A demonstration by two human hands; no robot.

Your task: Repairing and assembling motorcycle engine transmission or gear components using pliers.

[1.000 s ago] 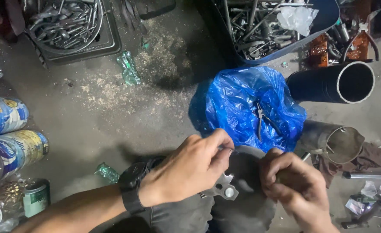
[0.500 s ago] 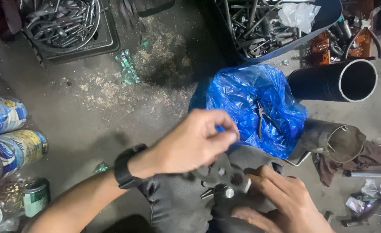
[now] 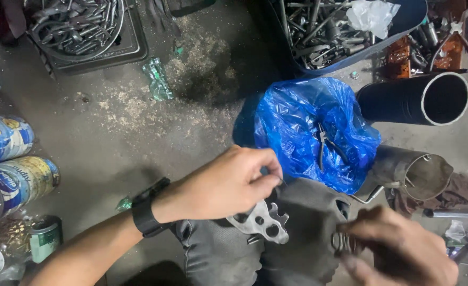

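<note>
So the person is working over a dark grey casing (image 3: 276, 238) sitting low in the middle of the view, and everything here hangs off that. A flat silver plate (image 3: 260, 222) with round holes is lying on top of the casing, its long axis running roughly from upper left to lower right. The left hand (image 3: 223, 185) is sitting right above the plate's upper-left end, fingers pinched shut on something thin and small, too tiny to make out, with the plate just under the fingertips. That hand is clearly the nearer one to the plate.

The right hand (image 3: 398, 249) is off at the casing's right edge, blurred, fingers curled around what looks like a small metal ring (image 3: 342, 241); can't tell how firmly it's gripping.

Around the casing: a blue plastic bag (image 3: 313, 132) with pliers in it is touching its upper right side, a grey metal cup (image 3: 419, 172) is just right of that, and a black pipe (image 3: 419, 98) is lying further up. Cans (image 3: 17, 175) are sitting well off to the left. Bins of scrap metal (image 3: 80, 32) are way up top. Nothing is standing between either hand and the plate.
</note>
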